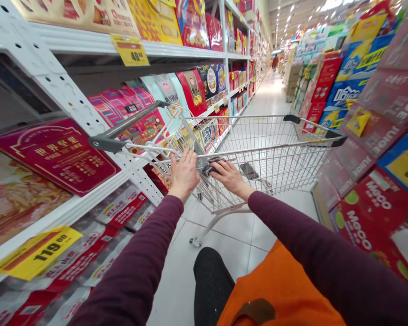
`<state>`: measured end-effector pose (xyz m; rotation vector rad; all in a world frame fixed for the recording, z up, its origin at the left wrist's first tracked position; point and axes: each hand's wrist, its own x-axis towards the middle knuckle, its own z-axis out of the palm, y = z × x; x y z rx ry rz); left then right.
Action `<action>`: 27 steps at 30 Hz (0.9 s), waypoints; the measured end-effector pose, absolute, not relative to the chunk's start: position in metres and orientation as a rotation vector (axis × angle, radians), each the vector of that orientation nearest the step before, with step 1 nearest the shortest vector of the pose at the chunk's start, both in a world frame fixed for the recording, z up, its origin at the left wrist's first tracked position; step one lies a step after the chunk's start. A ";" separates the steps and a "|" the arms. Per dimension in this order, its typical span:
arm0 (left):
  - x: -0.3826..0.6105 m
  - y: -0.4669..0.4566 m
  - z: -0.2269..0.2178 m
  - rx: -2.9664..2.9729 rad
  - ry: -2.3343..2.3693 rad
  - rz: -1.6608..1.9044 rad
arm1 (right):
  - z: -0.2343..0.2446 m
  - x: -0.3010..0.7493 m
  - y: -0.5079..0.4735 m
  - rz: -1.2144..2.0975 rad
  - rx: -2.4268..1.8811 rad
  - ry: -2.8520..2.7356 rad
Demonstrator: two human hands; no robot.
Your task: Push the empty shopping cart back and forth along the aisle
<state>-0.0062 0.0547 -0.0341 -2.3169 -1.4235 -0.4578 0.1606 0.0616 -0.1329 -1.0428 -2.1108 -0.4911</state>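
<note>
A metal wire shopping cart (275,149) stands sideways in front of me, its handle (132,121) toward the shelf on the left. My left hand (185,173) is closed over the cart's frame near the child-seat end, thumb up. In my right hand (230,175) is a crumpled dark grey cloth (212,166), pressed against the cart's side by a grey panel (201,163). The fingers of this hand bend over the cloth and partly cover it. Behind the near wires, a dark flat patch (249,171) is blurred out.
White shelves (88,40) with boxed goods and yellow price tags (131,50) line the left. Stacked drink cartons (360,213) rise close on the right. A tiled aisle (267,90) runs away beyond the cart, with a distant person (275,62) in it.
</note>
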 end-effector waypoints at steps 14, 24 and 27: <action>-0.004 0.051 -0.038 -2.288 -1.457 -0.495 | -0.198 0.249 0.044 -0.157 -1.412 -1.819; 0.051 0.017 -0.124 -2.769 -2.192 -1.991 | -0.171 0.194 0.019 0.186 -1.102 -1.794; 0.055 0.019 -0.134 -2.533 -2.455 -2.606 | -0.170 0.182 0.006 0.210 -1.073 -1.841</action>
